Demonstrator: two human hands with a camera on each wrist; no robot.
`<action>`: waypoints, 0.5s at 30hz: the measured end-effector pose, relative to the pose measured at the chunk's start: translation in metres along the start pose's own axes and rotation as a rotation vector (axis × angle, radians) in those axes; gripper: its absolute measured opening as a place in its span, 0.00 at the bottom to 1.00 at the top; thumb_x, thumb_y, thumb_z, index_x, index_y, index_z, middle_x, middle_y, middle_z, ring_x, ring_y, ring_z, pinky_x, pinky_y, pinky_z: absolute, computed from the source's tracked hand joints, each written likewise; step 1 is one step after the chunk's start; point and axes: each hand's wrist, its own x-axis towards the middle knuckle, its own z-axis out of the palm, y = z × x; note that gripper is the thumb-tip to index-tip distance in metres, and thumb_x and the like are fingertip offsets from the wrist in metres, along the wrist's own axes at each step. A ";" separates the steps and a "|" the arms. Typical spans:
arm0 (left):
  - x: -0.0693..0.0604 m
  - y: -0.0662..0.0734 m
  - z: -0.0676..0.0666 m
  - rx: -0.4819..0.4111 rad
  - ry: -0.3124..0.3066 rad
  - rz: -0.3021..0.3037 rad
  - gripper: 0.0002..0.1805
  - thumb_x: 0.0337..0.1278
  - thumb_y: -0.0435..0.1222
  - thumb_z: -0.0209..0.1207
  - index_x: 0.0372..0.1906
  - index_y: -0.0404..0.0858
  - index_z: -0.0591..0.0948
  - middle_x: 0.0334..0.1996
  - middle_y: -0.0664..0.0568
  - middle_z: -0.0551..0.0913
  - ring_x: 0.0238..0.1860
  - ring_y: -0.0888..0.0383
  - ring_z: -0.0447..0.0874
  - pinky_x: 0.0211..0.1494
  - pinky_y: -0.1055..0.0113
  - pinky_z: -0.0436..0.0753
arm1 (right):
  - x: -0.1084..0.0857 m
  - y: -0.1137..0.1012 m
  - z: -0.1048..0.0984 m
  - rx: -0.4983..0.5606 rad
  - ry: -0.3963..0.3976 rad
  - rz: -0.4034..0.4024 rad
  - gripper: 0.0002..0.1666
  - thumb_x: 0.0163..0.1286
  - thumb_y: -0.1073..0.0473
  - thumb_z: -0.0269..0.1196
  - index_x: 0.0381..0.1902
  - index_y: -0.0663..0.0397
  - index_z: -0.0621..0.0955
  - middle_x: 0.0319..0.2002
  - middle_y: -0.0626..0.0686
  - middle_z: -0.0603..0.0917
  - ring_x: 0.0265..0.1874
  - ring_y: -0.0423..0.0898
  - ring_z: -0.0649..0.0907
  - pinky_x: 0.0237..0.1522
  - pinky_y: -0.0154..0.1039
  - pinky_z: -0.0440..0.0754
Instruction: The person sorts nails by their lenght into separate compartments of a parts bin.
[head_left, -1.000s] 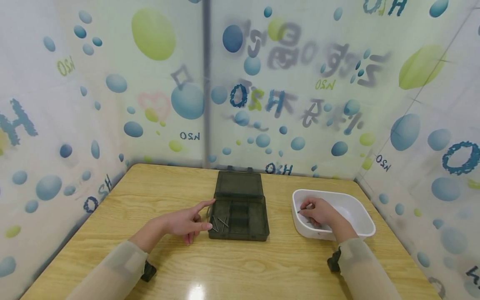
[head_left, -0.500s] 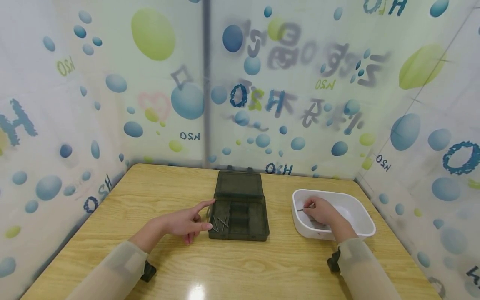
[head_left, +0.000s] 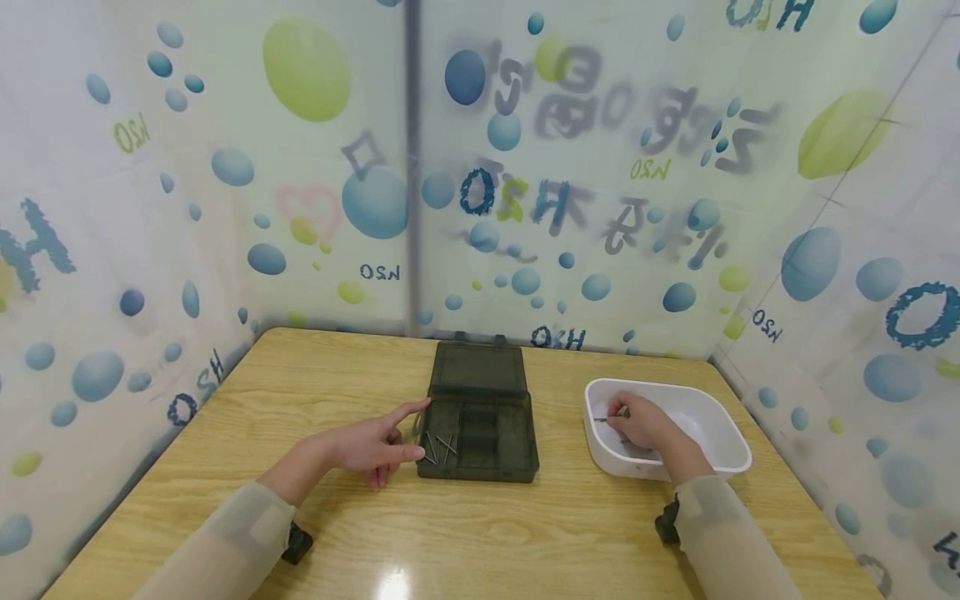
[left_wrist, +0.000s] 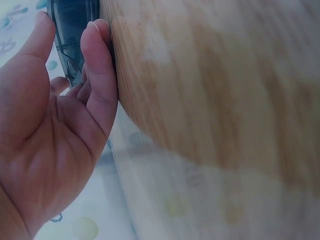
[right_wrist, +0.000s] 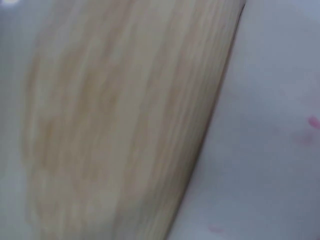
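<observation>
A dark translucent plastic box (head_left: 495, 467) stands with its lid (head_left: 480, 368) raised at the back. Several thin metal nails (head_left: 442, 447) lie crossed in its left compartment. My left hand (head_left: 367, 446) is beside the box's left wall, index finger and thumb extended to its edge; in the left wrist view that hand (left_wrist: 55, 135) shows its palm, holding nothing. Inside the white tub (head_left: 712, 412), my right hand (head_left: 641, 421) pinches a thin dark nail (head_left: 601, 419), whose end sticks out leftward. Only the tub's outer wall (right_wrist: 260, 140) shows in the right wrist view, without the hand.
The wooden table (head_left: 480, 533) carries the box near its middle and the tub at the right. Small dark bits in the tub are partly hidden by the right hand. Patterned curtains (head_left: 480, 250) enclose the table at back and sides.
My right hand's fingers have shifted slightly inside the tub, and the nail now points more level to the left. The left hand and the box have stayed still.
</observation>
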 end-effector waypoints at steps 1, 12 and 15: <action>0.000 0.000 0.000 -0.001 0.000 0.001 0.52 0.83 0.54 0.61 0.92 0.56 0.41 0.31 0.43 0.86 0.26 0.49 0.87 0.33 0.52 0.93 | 0.001 0.000 0.000 -0.006 -0.003 0.002 0.03 0.82 0.62 0.64 0.45 0.54 0.80 0.35 0.53 0.79 0.37 0.49 0.78 0.39 0.40 0.75; 0.002 -0.001 0.000 0.000 0.001 0.001 0.51 0.83 0.54 0.61 0.92 0.56 0.41 0.31 0.43 0.86 0.26 0.50 0.87 0.32 0.53 0.92 | -0.007 -0.006 -0.006 -0.005 0.020 -0.004 0.02 0.84 0.61 0.63 0.47 0.54 0.81 0.39 0.54 0.79 0.40 0.50 0.79 0.40 0.41 0.76; 0.001 -0.001 0.000 0.000 0.002 -0.001 0.51 0.83 0.54 0.61 0.92 0.57 0.40 0.31 0.43 0.86 0.26 0.49 0.87 0.32 0.52 0.92 | -0.009 -0.010 -0.010 -0.016 0.028 -0.035 0.04 0.84 0.62 0.62 0.47 0.56 0.82 0.42 0.55 0.81 0.41 0.50 0.80 0.41 0.42 0.77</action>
